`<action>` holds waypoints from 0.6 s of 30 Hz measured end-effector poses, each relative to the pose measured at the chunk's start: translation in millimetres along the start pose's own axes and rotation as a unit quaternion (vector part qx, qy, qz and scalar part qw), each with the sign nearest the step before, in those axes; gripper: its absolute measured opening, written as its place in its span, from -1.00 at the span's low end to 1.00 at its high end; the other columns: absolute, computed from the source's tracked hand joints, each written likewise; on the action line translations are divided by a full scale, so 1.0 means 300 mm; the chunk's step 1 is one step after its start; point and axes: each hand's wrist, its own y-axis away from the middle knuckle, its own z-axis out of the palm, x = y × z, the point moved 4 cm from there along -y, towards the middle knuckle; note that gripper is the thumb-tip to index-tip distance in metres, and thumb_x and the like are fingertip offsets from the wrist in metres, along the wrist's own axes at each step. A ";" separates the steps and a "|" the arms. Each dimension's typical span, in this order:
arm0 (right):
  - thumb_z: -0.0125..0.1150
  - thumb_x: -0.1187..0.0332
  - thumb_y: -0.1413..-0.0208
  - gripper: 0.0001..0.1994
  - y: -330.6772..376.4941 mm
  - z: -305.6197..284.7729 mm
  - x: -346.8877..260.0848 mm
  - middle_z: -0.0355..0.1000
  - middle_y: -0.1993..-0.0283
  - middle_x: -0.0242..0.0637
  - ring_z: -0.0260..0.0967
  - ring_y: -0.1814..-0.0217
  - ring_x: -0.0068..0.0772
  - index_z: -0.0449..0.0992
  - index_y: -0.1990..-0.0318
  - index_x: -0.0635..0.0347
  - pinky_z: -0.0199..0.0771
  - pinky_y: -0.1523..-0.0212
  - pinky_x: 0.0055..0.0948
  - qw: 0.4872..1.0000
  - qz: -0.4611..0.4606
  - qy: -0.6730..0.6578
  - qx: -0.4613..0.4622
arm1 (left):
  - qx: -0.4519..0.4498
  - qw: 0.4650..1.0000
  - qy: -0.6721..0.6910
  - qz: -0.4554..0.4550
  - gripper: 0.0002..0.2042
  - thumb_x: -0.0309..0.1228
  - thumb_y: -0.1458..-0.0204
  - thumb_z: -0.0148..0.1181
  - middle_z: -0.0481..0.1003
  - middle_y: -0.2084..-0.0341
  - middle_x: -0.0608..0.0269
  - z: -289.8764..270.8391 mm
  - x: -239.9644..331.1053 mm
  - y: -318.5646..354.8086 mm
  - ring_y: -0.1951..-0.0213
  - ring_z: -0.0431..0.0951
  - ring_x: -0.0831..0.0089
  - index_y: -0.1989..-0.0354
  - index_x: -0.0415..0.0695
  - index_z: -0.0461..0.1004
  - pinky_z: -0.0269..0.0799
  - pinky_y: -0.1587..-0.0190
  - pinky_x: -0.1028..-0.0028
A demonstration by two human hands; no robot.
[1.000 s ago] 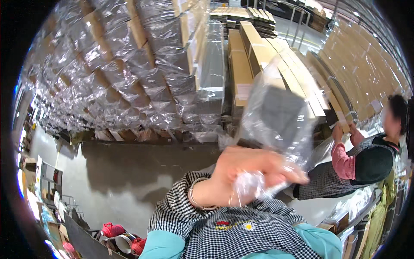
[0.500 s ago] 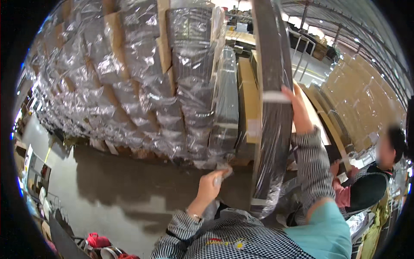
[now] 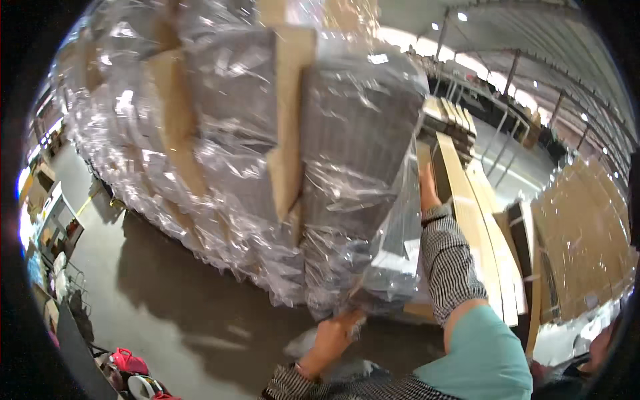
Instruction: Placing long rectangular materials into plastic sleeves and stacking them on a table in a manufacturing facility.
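Observation:
My left hand (image 3: pixel 333 343) is low in front of the stack, its fingers closed on a bit of clear plastic wrap (image 3: pixel 359 328) near the bottom of a wrapped bundle. My right hand (image 3: pixel 428 188) lies upright, fingers stretched out, along the right side of a narrow grey plastic-wrapped package (image 3: pixel 399 233) at the end of the row. Part of its fingertips is hard to make out. Left of that package stand several dark bundles (image 3: pixel 353 133) in shiny clear film, with brown cardboard strips (image 3: pixel 290 133) between them.
Long pale boards (image 3: pixel 481 227) lean to the right of my right arm. Beyond them stands a film-wrapped stack of brown cardboard (image 3: pixel 583 240). A co-worker (image 3: pixel 600 350) is partly visible at the lower right. Metal railings (image 3: pixel 497 113) stand behind, and a red item (image 3: pixel 129 361) lies at lower left.
The long dark wrapped board no longer stands upright before me; my right hand has left it and now touches the row's end. My view has shifted closer to the stack. The left hand has lowered.

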 end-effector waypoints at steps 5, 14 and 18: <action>0.06 0.08 -0.24 -0.58 0.426 -0.074 -0.049 0.57 0.09 -0.06 0.53 0.03 -0.03 0.56 0.01 0.26 0.53 0.06 -0.16 0.886 -0.158 0.408 0.151 | 0.111 0.989 0.090 -0.023 -0.77 -0.44 -0.07 0.33 0.60 0.29 -0.01 -0.048 0.019 -0.040 0.37 0.60 0.30 0.13 -0.28 0.58 0.49 0.28 0.41; 0.21 0.16 0.01 -0.22 1.005 -0.237 0.407 0.02 -0.47 0.11 -0.04 -0.48 0.32 0.14 -0.45 -0.10 0.04 -0.40 0.21 0.554 -0.091 0.807 0.183 | 0.107 0.822 0.557 0.042 -0.61 -0.16 -0.26 0.17 0.54 -0.02 0.02 -0.193 0.140 0.118 0.50 0.31 0.56 -0.15 -0.11 0.44 0.25 0.44 0.51; 0.28 0.14 0.01 -0.20 1.086 -0.311 0.402 -0.02 -0.51 0.06 -0.10 -0.53 0.27 0.13 -0.45 -0.13 0.09 -0.27 0.41 0.690 0.008 0.690 0.218 | 0.055 0.746 0.660 0.071 -0.59 -0.13 -0.29 0.11 0.51 -0.11 0.13 -0.231 0.266 0.202 0.34 0.32 0.52 -0.21 -0.05 0.43 0.27 0.24 0.46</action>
